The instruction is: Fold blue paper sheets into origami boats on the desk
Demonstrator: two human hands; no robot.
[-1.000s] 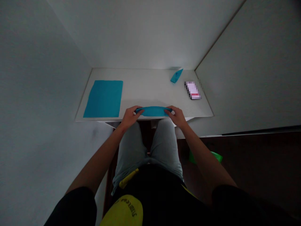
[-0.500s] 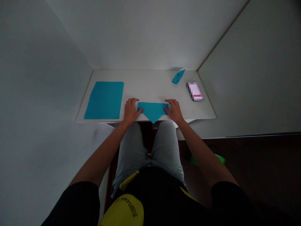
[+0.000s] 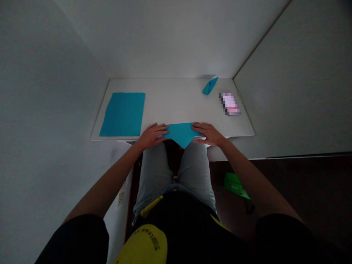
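Observation:
A folded piece of blue paper (image 3: 180,132) lies at the front edge of the white table, its straight edge at the far side and its pointed tip hanging over toward my lap. My left hand (image 3: 154,135) rests on the paper's left end, fingers stretched out flat over it and the thumb apart. On the right end lies my right hand (image 3: 209,134), its fingers also extended across the paper, thumb lower down. Whether either thumb touches the paper is hard to tell.
Flat blue sheet (image 3: 123,114) on the table's left side. At the back right stands a small folded blue paper shape (image 3: 210,86), with a pixelated phone (image 3: 230,103) near it. Walls enclose the white table (image 3: 173,99). A green object (image 3: 235,185) is on the dark floor.
Both hands have shifted from gripping the paper's ends, thumbs on top, to lying with flat fingers over them. The paper has moved slightly nearer to me and tilted.

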